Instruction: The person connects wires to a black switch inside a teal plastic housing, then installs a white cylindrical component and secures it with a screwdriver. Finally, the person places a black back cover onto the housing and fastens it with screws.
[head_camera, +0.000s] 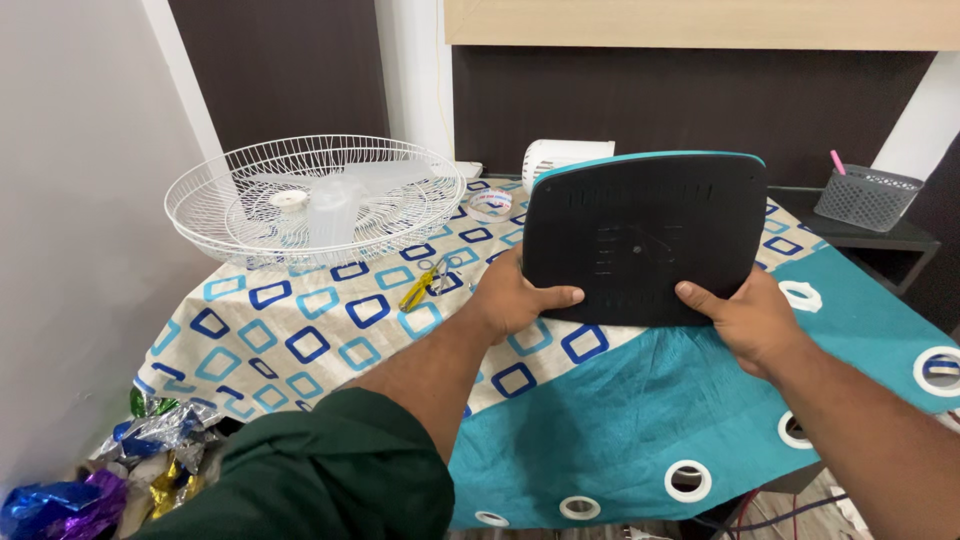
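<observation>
Head view looks down on a table covered by a cloth, part patterned with blue squares, part plain teal with white eyelets. Both hands hold a black base with a teal rim, tipped up on its lower edge so its flat underside faces the camera. The left hand grips the lower left corner, thumb across the face; the right hand grips the lower right corner the same way. The base is just above the cloth, or perhaps resting on it; the view does not settle which.

Behind it to the left lies a white wire grille with a pale fan blade inside it. A white motor housing peeks over the top of the base. Yellow-handled pliers lie on the cloth near the left hand, and what may be a roll of tape sits further back. A grey basket stands on a dark shelf at the right. Crumpled foil lies low at the left.

Risks, as a judgement: the grasp is only at the bottom corners, so the base could tip away and knock the housing behind it. The cloth overhangs the table edge; dragging the base could pull it and shift the grille or the pliers.
</observation>
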